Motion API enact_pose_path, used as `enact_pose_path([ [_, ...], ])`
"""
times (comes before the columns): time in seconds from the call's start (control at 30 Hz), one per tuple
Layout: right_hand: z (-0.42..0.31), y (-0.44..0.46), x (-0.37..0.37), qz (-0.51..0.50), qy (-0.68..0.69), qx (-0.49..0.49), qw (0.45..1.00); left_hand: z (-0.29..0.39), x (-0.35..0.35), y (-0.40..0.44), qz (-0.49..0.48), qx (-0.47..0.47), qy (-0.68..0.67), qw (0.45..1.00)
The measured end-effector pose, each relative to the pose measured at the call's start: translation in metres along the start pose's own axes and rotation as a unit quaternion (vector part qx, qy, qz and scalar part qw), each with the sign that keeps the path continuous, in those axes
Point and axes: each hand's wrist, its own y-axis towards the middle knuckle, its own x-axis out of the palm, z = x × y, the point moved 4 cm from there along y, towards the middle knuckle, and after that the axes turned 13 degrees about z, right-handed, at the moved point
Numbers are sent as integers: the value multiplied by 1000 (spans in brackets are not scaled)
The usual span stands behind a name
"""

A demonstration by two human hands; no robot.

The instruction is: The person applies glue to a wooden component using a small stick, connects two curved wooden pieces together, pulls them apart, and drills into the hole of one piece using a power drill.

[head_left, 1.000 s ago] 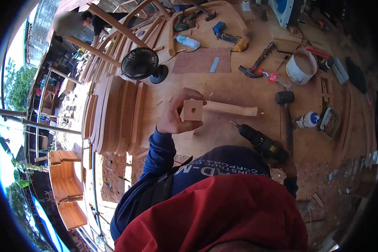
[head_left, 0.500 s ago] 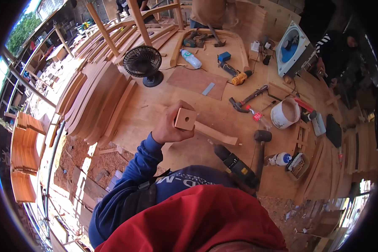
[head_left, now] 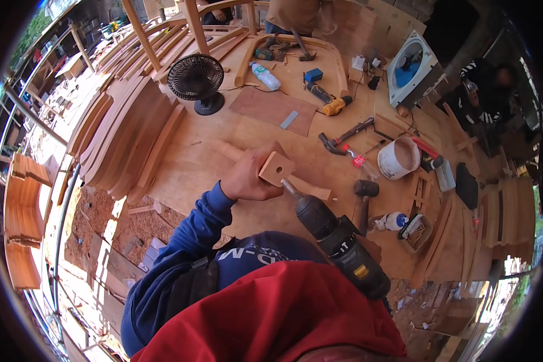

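My left hand (head_left: 246,176) is wrapped round a wooden leg-like piece (head_left: 273,164), its square end turned up toward me with a round hole in it. A black cordless drill (head_left: 349,256) points up and left, its bit (head_left: 292,187) close to the square end, just below the hole. Whether the bit touches the wood I cannot tell. My right hand (head_left: 373,247) is mostly hidden behind the drill and grips it. Beyond my left hand, a curved wooden piece (head_left: 311,186) lies on the table.
On the worktable (head_left: 193,163) are a rubber mallet (head_left: 365,189), a claw hammer (head_left: 344,136), a white bucket (head_left: 398,158), a yellow drill (head_left: 332,104) and a black fan (head_left: 196,78). Stacked curved boards (head_left: 120,133) stand left. Other people are at the back and right.
The drill has come up and left, bringing its bit from well apart to close by the square end. My left hand has tilted the wooden piece slightly. The whole view has shifted a little.
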Motion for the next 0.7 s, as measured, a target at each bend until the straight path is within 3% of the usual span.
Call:
enact_pose_path([
  [0.13,-9,-9,3,12,-10,-77,997,-5,7,1,-29,4,3,1000],
  [0.37,-21,-20,-1,26,-19,-123,992,0,8,4,-56,-38,2,998],
  [0.57,-22,-28,-9,35,-41,-132,990,1,18,5,-69,-6,19,997],
  [0.7,-15,-25,-14,-29,-70,-60,995,-6,27,2,-83,3,12,996],
])
